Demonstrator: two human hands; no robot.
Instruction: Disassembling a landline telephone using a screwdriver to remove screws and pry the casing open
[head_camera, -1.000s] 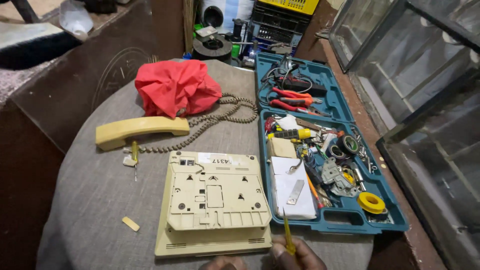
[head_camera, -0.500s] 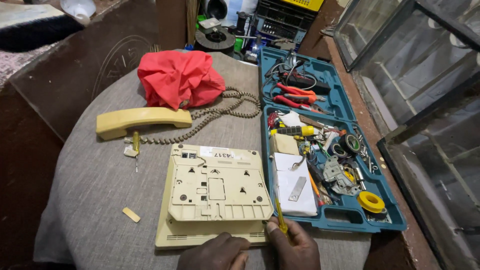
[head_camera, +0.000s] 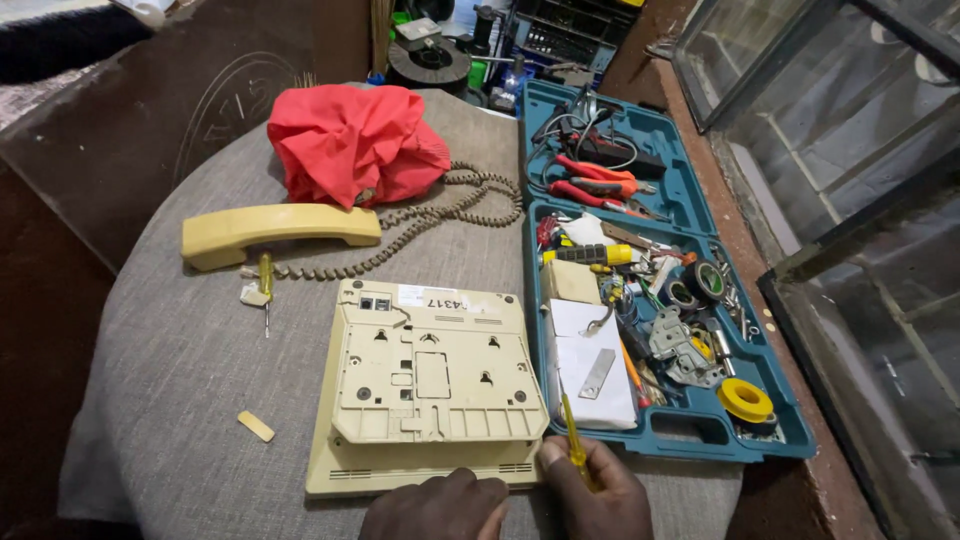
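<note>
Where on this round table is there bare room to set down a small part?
Bare cloth lies left of the upturned telephone base, below the handset, around the small beige chip. A narrower strip runs between the red cloth and the table's left rim. The blue tool case is packed, and both hands crowd the near edge.

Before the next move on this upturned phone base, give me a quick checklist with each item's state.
1. Phone base lies underside up, flat on the grey cloth: ok.
2. Right hand holds the yellow screwdriver: ok.
3. Left hand steadies the base's near edge: ok.
4. Screwdriver tip seated in a screw: not ok, it points off the right edge.
5. Handset and coiled cord lie away from the hands: ok.
6. All screws out: cannot tell.
</note>
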